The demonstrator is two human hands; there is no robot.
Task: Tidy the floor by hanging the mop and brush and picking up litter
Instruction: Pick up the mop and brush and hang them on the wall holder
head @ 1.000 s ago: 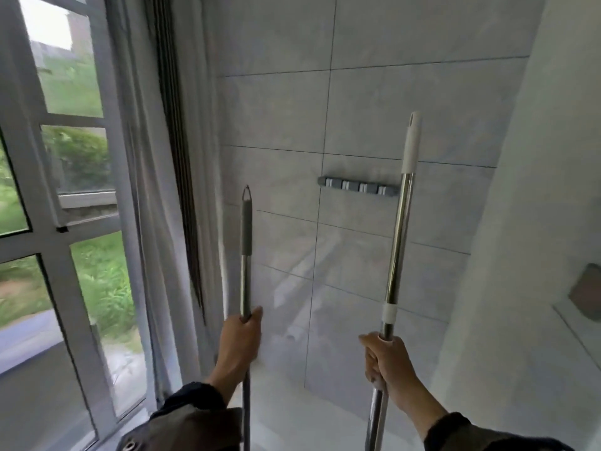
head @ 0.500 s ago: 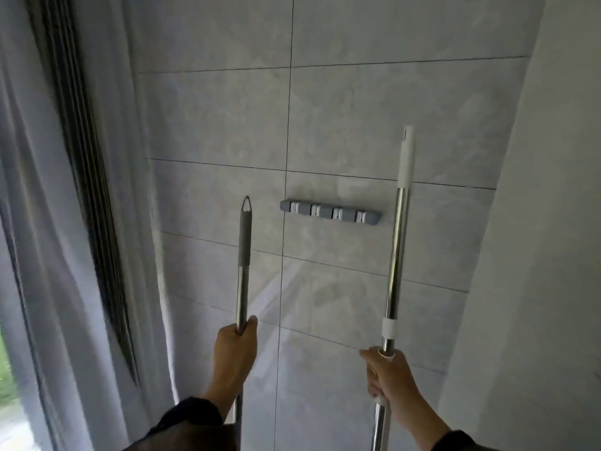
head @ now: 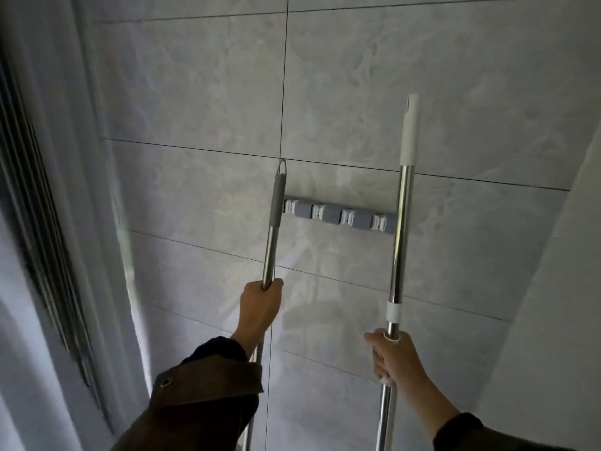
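My left hand (head: pixel 260 309) grips a thin steel pole with a grey end grip (head: pixel 275 203), held upright. Its tip crosses the left end of the grey wall rack (head: pixel 338 216), a bar with several clips fixed to the tiled wall. My right hand (head: pixel 393 359) grips a thicker steel pole with a white end cap (head: pixel 399 242), also upright, crossing the rack's right end. The heads of both tools are below the picture, so I cannot tell which is the mop and which the brush.
Grey marble-look wall tiles (head: pixel 357 92) fill the view ahead. A pale curtain with dark folds (head: pixel 48 222) hangs on the left. A plain white wall (head: pixel 559 288) juts in on the right.
The view has swung right and closer to the wall; the window is out of sight. Both poles now overlap the rack's ends, and the left one has moved right.
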